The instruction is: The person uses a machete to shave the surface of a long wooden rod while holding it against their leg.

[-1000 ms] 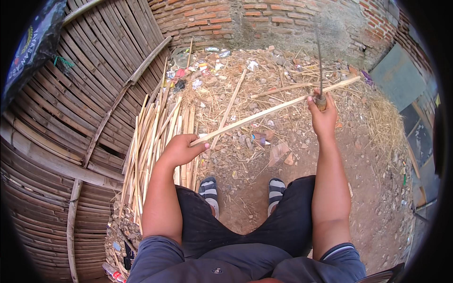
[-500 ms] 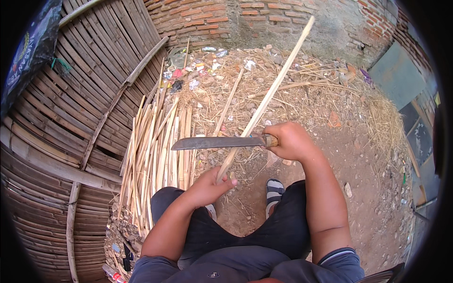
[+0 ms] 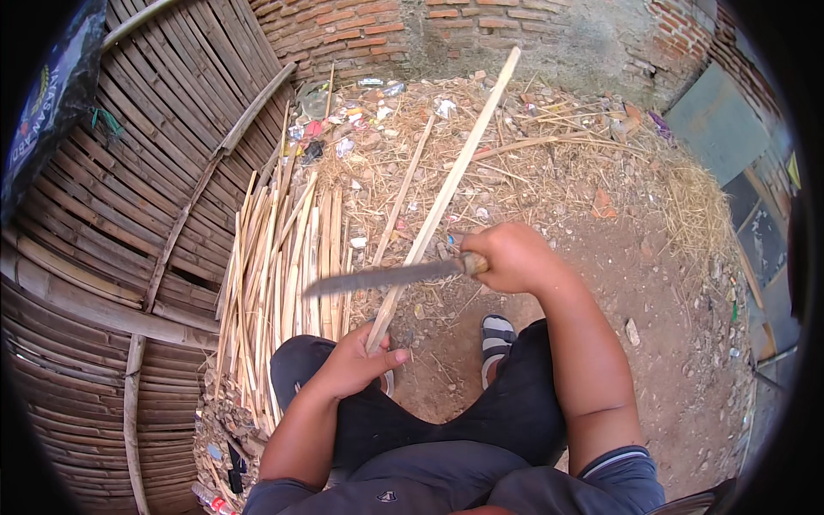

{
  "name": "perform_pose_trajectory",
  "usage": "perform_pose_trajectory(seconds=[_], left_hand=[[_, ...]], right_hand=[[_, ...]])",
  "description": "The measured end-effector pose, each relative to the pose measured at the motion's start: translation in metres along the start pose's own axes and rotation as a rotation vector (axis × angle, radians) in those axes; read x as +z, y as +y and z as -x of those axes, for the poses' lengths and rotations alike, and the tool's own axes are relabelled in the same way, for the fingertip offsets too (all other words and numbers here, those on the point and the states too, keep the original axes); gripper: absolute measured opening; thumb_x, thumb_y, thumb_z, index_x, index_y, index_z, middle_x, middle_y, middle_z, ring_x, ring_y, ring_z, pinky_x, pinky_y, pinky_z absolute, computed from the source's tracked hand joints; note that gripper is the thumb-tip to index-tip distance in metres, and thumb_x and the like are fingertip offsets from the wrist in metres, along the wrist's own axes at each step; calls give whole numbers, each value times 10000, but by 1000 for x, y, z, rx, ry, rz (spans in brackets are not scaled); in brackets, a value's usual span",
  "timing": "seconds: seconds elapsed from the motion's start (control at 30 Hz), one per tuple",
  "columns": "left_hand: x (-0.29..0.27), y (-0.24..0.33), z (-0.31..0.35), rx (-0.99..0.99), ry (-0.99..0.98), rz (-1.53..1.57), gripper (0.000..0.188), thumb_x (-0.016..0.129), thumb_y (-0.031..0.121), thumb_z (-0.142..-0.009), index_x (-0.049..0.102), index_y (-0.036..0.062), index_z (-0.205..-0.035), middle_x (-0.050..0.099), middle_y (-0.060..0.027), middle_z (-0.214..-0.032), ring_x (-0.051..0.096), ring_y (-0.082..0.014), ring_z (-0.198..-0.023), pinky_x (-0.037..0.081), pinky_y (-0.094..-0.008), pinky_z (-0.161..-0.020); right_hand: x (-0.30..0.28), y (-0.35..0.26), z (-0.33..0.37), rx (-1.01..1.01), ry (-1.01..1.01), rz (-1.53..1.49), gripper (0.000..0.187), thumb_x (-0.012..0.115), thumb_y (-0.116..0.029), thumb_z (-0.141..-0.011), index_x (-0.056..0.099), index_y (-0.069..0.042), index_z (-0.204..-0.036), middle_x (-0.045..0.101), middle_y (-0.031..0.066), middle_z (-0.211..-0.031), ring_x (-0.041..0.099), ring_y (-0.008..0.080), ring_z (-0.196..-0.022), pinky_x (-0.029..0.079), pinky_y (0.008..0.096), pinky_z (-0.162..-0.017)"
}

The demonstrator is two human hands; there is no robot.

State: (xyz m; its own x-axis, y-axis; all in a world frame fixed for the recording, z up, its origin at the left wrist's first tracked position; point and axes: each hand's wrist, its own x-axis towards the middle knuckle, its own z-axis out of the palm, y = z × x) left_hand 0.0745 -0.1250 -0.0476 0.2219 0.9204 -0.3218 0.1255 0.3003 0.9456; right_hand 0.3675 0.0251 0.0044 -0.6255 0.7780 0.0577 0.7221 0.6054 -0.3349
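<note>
A long pale bamboo strip (image 3: 463, 159) slants away from me, up and to the right. My left hand (image 3: 354, 362), low and near my left knee, is closed around its near end. My right hand (image 3: 508, 257) grips the wooden handle of a machete (image 3: 369, 280). The dark blade points left and lies across the strip, a short way beyond my left hand. Whether the edge touches the strip I cannot tell; the blade is slightly blurred.
A pile of bamboo strips (image 3: 292, 266) lies left beside a bamboo-slat wall (image 3: 163, 189). Dry straw and litter (image 3: 549, 180) spread toward a brick wall (image 3: 369, 30). Grey panels (image 3: 717, 129) lean at the right. My sandalled foot (image 3: 496, 343) rests on the dirt.
Both hands have shifted a little: the left one back toward me with the strip, the right one slightly left. The machete's blade has dropped nearer along the strip, its tip tilting lower.
</note>
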Motion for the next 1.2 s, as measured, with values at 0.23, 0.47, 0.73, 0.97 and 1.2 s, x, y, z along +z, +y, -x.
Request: perform_pose_trajectory(seconds=[0.23, 0.47, 0.73, 0.97, 1.2], left_hand=[[0, -16, -10, 120, 77, -25, 386, 868, 246, -909, 502, 128, -937, 500, 64, -798, 480, -39, -699, 426, -235, -594], [8, -19, -2, 82, 109, -7, 402, 873, 282, -904, 506, 121, -930, 509, 61, -806, 482, -48, -706, 420, -231, -620], [3, -17, 3, 53, 78, -26, 349, 865, 176, -897, 590, 71, -1083, 555, 69, -922, 521, -33, -863, 446, -214, -762], [3, -16, 0, 1, 60, 62, 370, 883, 178, -882, 587, 73, -1078, 516, 90, -887, 473, -13, -798, 416, -203, -704], [8, -10, -9, -11, 128, -170, 370, 889, 205, -882, 570, 82, -1022, 521, 85, -875, 468, -19, -785, 405, -202, -688]], right_hand=[[4, 20, -5, 150, 177, -82, 246, 823, -290, -805, 754, -159, -1001, 745, 136, -858, 721, 382, -851, 574, 492, -754], [2, 16, 5, 164, 158, 16, 254, 821, -318, -820, 747, -170, -1012, 745, 136, -857, 728, 371, -862, 573, 494, -738], [6, -9, -5, 32, 33, -36, 169, 770, -227, -813, 731, -156, -962, 745, 143, -879, 726, 373, -863, 567, 496, -760], [2, 40, -11, 336, 298, -2, 232, 800, -285, -853, 722, -119, -994, 738, 176, -881, 723, 389, -892, 570, 507, -777], [11, -5, -14, 23, -10, -24, 195, 771, -223, -818, 736, -137, -989, 743, 160, -880, 724, 383, -873, 575, 503, -790]])
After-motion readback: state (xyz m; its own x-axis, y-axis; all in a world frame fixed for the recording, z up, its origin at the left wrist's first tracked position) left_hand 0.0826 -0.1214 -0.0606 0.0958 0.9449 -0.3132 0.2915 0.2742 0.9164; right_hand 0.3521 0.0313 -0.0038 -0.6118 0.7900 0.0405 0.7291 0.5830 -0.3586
